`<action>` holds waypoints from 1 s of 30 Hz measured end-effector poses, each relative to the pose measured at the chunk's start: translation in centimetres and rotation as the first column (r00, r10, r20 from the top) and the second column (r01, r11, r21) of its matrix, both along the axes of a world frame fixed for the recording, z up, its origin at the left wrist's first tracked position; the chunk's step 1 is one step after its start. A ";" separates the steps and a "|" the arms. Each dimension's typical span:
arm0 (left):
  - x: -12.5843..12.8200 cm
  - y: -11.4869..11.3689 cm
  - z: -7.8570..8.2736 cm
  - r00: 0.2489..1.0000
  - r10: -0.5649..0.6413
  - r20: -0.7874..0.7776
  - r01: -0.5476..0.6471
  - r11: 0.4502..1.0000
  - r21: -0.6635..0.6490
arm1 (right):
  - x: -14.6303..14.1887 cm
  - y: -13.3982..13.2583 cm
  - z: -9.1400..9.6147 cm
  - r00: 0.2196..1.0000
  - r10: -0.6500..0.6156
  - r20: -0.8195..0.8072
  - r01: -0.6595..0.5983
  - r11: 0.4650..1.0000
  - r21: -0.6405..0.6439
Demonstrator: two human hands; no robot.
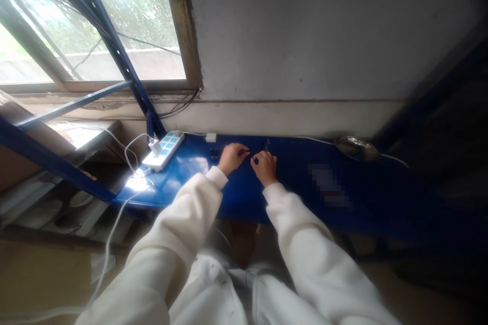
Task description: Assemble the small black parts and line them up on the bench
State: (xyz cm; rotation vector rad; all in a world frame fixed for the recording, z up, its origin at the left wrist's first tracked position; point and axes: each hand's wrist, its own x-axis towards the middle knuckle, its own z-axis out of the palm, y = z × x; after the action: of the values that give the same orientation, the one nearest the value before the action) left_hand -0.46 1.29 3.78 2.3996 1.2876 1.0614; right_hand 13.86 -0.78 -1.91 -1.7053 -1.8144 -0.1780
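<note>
Both my arms in white sleeves reach onto a blue table point(293, 193). My left hand point(231, 156) is closed in a pinch on a small dark object I cannot make out. My right hand point(264, 166) sits close beside it, fingers curled, also pinching a small dark piece. The two hands almost touch at the fingertips. Two small dark parts point(214, 153) lie on the table just left of my left hand.
A white power strip point(164, 150) with a plugged-in charger and white cable lies at the table's left end. A metal dish point(357, 147) rests at the back right. A window and blue metal frame bars point(114, 45) stand at the left; a grey wall is behind.
</note>
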 end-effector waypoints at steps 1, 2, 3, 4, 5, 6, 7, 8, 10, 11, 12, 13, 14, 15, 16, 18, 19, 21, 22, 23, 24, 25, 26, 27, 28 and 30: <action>0.0 0.0 -0.1 1.000 -0.012 -0.017 0.011 1.000 -0.022 | -0.1 -0.1 0.1 1.000 0.002 -0.001 -0.002 1.000 0.007; 0.0 0.0 -0.3 0.999 -0.021 -0.032 0.020 0.999 -0.042 | -0.1 -0.2 0.2 1.000 0.006 -0.003 -0.006 1.000 0.013; 0.0 0.0 -0.5 0.998 -0.029 -0.047 0.026 0.998 -0.057 | -0.2 -0.3 0.3 1.000 0.012 -0.005 -0.012 1.000 0.018; 0.1 0.0 -0.7 0.997 -0.035 -0.063 0.031 0.997 -0.065 | -0.2 -0.4 0.3 1.000 0.017 -0.007 -0.017 1.000 0.019; 0.1 0.0 -0.8 0.996 -0.040 -0.080 0.035 0.997 -0.066 | -0.3 -0.5 0.2 1.000 0.020 -0.012 -0.020 1.000 0.017; 0.1 0.0 -0.8 0.994 -0.042 -0.100 0.036 0.998 -0.060 | -0.3 -0.5 0.1 1.000 0.019 -0.021 -0.019 1.000 0.017; 0.1 0.1 -0.7 0.991 -0.042 -0.124 0.035 0.998 -0.053 | -0.4 -0.5 -0.1 0.999 0.015 -0.035 -0.014 1.000 0.019; 0.0 0.3 -0.5 0.988 -0.033 -0.151 0.026 0.999 -0.046 | -0.4 -0.5 -0.3 0.999 0.009 -0.052 -0.008 1.000 0.026; -0.3 0.9 0.4 0.979 0.011 -0.205 -0.017 0.999 -0.029 | -0.3 -0.5 -0.9 0.996 0.002 -0.094 0.003 0.998 0.056; -0.5 1.3 0.9 0.971 0.047 -0.233 -0.053 0.998 -0.020 | -0.3 -0.5 -1.2 0.993 0.005 -0.116 0.004 0.997 0.075; -0.8 1.9 1.5 0.962 0.083 -0.262 -0.088 0.996 -0.009 | -0.3 -0.5 -1.5 0.990 0.011 -0.138 0.002 0.996 0.094; -1.2 2.4 2.0 0.948 0.107 -0.301 -0.115 0.993 -0.009 | -0.2 -0.5 -1.8 0.987 0.022 -0.161 -0.003 0.994 0.113; -1.6 3.0 2.4 0.928 0.131 -0.349 -0.147 0.989 -0.018 | -0.1 -0.5 -2.2 0.982 0.036 -0.183 -0.011 0.991 0.133; -2.0 3.6 2.8 0.904 0.148 -0.402 -0.177 0.984 -0.036 | -0.1 -0.5 -2.5 0.978 0.052 -0.203 -0.021 0.988 0.153; -2.4 4.2 2.9 0.881 0.155 -0.447 -0.200 0.978 -0.054 | 0.0 -0.5 -2.7 0.973 0.070 -0.218 -0.033 0.985 0.171; -3.1 5.0 2.9 0.848 0.158 -0.506 -0.228 0.970 -0.079 | 0.0 -0.4 -3.1 0.966 0.105 -0.235 -0.057 0.978 0.203; -3.4 5.3 2.8 0.838 0.159 -0.522 -0.238 0.967 -0.087 | 0.0 -0.4 -3.3 0.964 0.117 -0.238 -0.065 0.975 0.214; -3.7 5.6 2.3 0.824 0.164 -0.542 -0.258 0.961 -0.102 | 0.0 -0.3 -3.5 0.963 0.128 -0.239 -0.072 0.971 0.228; -3.8 5.7 2.1 0.819 0.166 -0.550 -0.268 0.957 -0.111 | 0.0 -0.3 -3.6 0.962 0.130 -0.239 -0.073 0.970 0.233; -3.8 5.8 1.9 0.814 0.166 -0.556 -0.277 0.953 -0.122 | 0.0 -0.3 -3.6 0.962 0.131 -0.241 -0.073 0.969 0.236; -3.8 5.8 1.7 0.811 0.165 -0.562 -0.284 0.950 -0.131 | 0.0 -0.3 -3.7 0.961 0.133 -0.242 -0.074 0.968 0.239; -3.8 5.8 1.5 0.809 0.162 -0.565 -0.287 0.948 -0.139 | 0.0 -0.3 -3.7 0.960 0.134 -0.245 -0.074 0.968 0.240; -3.8 5.8 1.4 0.808 0.161 -0.567 -0.289 0.946 -0.144 | 0.1 -0.3 -3.7 0.960 0.135 -0.247 -0.074 0.968 0.242; -3.9 5.8 1.3 0.808 0.160 -0.568 -0.289 0.946 -0.145 | 0.1 -0.2 -3.8 0.959 0.136 -0.249 -0.074 0.967 0.242; -3.9 5.9 1.2 0.808 0.159 -0.567 -0.287 0.947 -0.143 | 0.1 -0.2 -3.8 0.959 0.137 -0.250 -0.075 0.967 0.242; -4.0 6.0 1.0 0.809 0.159 -0.566 -0.284 0.948 -0.140 | 0.2 -0.2 -3.9 0.958 0.139 -0.251 -0.077 0.967 0.242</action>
State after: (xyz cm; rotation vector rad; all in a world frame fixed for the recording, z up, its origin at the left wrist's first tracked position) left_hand -4.51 7.29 4.82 2.5077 1.7945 0.2245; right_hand 14.02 -1.01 -5.77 -1.3919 -1.6147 -0.1012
